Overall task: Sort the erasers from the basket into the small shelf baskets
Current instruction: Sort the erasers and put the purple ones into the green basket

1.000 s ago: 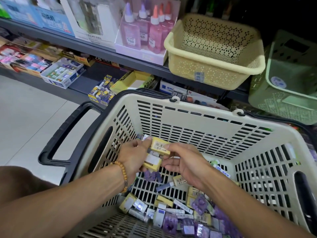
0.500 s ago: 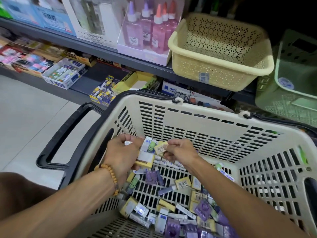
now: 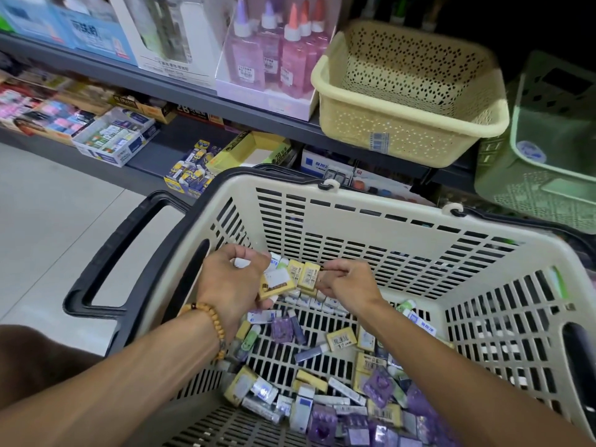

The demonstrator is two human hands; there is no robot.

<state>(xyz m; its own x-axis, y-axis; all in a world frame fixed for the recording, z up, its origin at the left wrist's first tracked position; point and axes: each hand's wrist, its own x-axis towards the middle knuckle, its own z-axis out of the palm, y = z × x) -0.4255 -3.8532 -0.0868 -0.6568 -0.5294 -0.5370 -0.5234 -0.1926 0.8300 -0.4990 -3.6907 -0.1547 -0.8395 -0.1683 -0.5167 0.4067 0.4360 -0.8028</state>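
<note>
Pink glue bottles (image 3: 283, 56) on the shelf, boxed stationery (image 3: 116, 140) below, pale tiled floor (image 3: 48, 214)

yellow erasers (image 3: 308, 275), cream slotted basket (image 3: 371, 227)

This was a stationery shop. Grey metal shelves (image 3: 180, 91) carried retail display boxes: pink and purple glue bottles (image 3: 277, 56) with price stickers, cartons of boxed erasers (image 3: 114, 140) and other packaged goods in rows. A barcode sticker (image 3: 379, 142) marked the cream shelf basket (image 3: 409, 124), and a shopping basket (image 3: 371, 233) stood over the pale tiled floor (image 3: 48, 221).
</note>
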